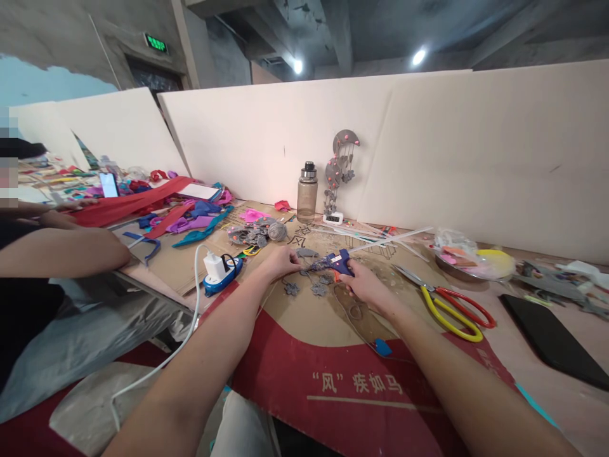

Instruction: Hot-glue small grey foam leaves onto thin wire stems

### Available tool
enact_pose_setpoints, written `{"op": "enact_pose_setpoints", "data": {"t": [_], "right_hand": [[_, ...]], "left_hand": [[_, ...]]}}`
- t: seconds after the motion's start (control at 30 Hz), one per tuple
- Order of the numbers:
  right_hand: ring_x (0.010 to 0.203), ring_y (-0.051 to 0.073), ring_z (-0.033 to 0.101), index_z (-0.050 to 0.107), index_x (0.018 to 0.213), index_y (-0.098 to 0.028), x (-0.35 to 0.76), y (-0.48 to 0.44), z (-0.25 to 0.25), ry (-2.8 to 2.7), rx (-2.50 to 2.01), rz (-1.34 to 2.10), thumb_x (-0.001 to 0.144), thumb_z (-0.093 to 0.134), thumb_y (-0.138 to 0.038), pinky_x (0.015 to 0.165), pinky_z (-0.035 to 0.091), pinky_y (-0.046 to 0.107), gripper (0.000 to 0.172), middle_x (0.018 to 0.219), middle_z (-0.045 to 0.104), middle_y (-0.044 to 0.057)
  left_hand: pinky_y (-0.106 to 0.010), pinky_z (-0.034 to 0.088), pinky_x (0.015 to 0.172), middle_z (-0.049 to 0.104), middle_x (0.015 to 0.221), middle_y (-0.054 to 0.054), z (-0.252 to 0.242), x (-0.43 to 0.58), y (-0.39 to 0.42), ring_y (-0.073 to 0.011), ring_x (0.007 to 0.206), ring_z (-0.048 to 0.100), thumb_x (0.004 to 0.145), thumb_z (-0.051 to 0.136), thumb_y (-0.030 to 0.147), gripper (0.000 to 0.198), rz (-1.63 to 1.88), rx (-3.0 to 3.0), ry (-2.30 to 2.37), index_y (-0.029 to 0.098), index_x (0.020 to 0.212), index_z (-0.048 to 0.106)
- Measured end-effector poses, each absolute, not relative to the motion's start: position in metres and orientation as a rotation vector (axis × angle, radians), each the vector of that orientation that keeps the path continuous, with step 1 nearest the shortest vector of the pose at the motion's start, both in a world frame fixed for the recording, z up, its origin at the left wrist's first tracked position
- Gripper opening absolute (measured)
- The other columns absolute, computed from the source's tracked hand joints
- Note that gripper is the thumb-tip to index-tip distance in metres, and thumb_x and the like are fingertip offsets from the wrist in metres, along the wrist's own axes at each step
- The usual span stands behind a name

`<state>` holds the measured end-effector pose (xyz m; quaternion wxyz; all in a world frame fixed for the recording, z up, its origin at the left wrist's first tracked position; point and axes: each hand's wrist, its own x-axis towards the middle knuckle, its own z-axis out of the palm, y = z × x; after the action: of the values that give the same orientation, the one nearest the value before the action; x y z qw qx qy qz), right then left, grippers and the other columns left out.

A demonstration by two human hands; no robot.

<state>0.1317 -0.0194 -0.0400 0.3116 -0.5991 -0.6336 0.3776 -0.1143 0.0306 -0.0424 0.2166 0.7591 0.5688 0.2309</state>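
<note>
My right hand (362,284) is wrapped round the handle of a blue glue gun (340,261), whose nozzle points left toward my other hand. The fingertips of my left hand (284,261) are pinched together at the edge of a small grey crescent piece (307,252); exactly what they grip is too small to tell. Grey flower-shaped pieces (319,290) on strings lie on the cardboard (285,317) just below the nozzle. A clear stick (394,238) extends behind the gun toward the upper right.
Scissors (445,304), a black phone (554,339) and a metal bowl (464,270) are on the right. A bottle (307,193) stands behind. A blue power strip (222,277) and another person's arm (71,251) are at left.
</note>
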Motion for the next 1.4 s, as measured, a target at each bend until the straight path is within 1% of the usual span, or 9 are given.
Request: {"op": "enact_pose_setpoints", "data": {"t": [0.57,0.63,0.73,0.83,0.97,1.13,1.23,1.37,1.4], "right_hand": [[0.049,0.009,0.045,0.054,0.09,-0.02,0.131,-0.027,-0.026,-1.528,-1.578,1.177,0.08,0.057,-0.012,0.045,0.037,0.018,0.013,0.057,0.047,-0.007],[0.049,0.009,0.045,0.055,0.09,-0.019,0.14,-0.028,-0.023,-1.472,-1.532,1.233,0.082,0.055,-0.014,0.044,0.037,0.018,0.01,0.059,0.05,-0.006],[0.051,0.008,0.051,0.055,0.095,-0.018,0.156,-0.02,-0.022,-1.424,-1.521,1.168,0.087,0.049,-0.019,0.049,0.044,0.02,0.01,0.077,0.063,0.001],[0.058,0.011,0.059,0.058,0.099,-0.017,0.171,-0.004,-0.028,-1.59,-1.801,0.77,0.093,0.041,-0.025,0.059,0.05,0.024,0.019,0.078,0.067,0.004],[0.081,0.025,0.067,0.062,0.092,-0.011,0.179,0.01,-0.037,-1.633,-2.026,0.469,0.089,0.053,-0.025,0.074,0.051,0.035,0.018,0.081,0.069,0.016],[0.119,0.043,0.051,0.065,0.096,-0.005,0.18,-0.004,-0.034,-1.657,-2.082,0.137,0.083,0.062,-0.025,0.095,0.039,0.054,0.023,0.114,0.06,0.033],[0.123,0.04,0.048,0.063,0.11,-0.008,0.17,-0.019,-0.025,-1.72,-1.994,0.038,0.087,0.059,-0.026,0.098,0.037,0.054,0.03,0.123,0.057,0.028],[0.106,0.019,0.058,0.062,0.113,-0.02,0.133,-0.042,-0.016,-1.996,-1.668,0.124,0.091,0.054,-0.025,0.095,0.044,0.032,0.024,0.112,0.066,0.008],[0.108,0.019,0.057,0.062,0.113,-0.019,0.121,-0.049,-0.015,-2.128,-1.459,0.159,0.092,0.052,-0.023,0.097,0.043,0.033,0.024,0.114,0.065,0.008]], "left_hand": [[-0.023,0.034,0.049,0.068,0.063,-0.001,-0.047,-0.116,0.035,-0.014,0.058,0.057,0.069,0.071,0.034,0.016,0.635,2.118,1.564,0.018,0.069,0.074],[-0.023,0.035,0.051,0.068,0.063,-0.002,-0.046,-0.116,0.033,-0.0146,0.059,0.058,0.069,0.071,0.034,0.016,0.644,2.116,1.565,0.018,0.069,0.073],[-0.023,0.037,0.053,0.069,0.066,-0.001,-0.042,-0.117,0.032,-0.0148,0.061,0.059,0.072,0.069,0.034,0.016,0.699,2.152,1.537,0.018,0.071,0.073],[-0.024,0.04,0.057,0.07,0.069,-0.001,-0.038,-0.119,0.034,-0.0147,0.06,0.059,0.076,0.066,0.035,0.019,0.83,2.114,1.584,0.018,0.078,0.074],[-0.025,0.044,0.063,0.071,0.075,-0.004,-0.032,-0.122,0.038,-0.0155,0.065,0.061,0.078,0.065,0.032,0.021,1.047,2.0,1.633,0.015,0.085,0.075],[-0.026,0.045,0.065,0.072,0.075,-0.004,-0.032,-0.129,0.038,-0.0168,0.068,0.062,0.076,0.066,0.03,0.018,1.109,1.921,1.655,0.015,0.083,0.074],[-0.027,0.046,0.066,0.072,0.073,-0.003,-0.035,-0.129,0.038,-0.0171,0.067,0.062,0.076,0.066,0.03,0.017,1.112,1.905,1.656,0.016,0.08,0.074],[-0.027,0.046,0.065,0.071,0.07,-0.002,-0.037,-0.128,0.041,-0.017,0.066,0.063,0.075,0.067,0.028,0.013,1.141,1.89,1.67,0.016,0.077,0.074],[-0.027,0.046,0.065,0.071,0.07,-0.003,-0.038,-0.128,0.041,-0.017,0.065,0.063,0.075,0.067,0.026,0.012,1.153,1.887,1.679,0.016,0.076,0.074]]}}
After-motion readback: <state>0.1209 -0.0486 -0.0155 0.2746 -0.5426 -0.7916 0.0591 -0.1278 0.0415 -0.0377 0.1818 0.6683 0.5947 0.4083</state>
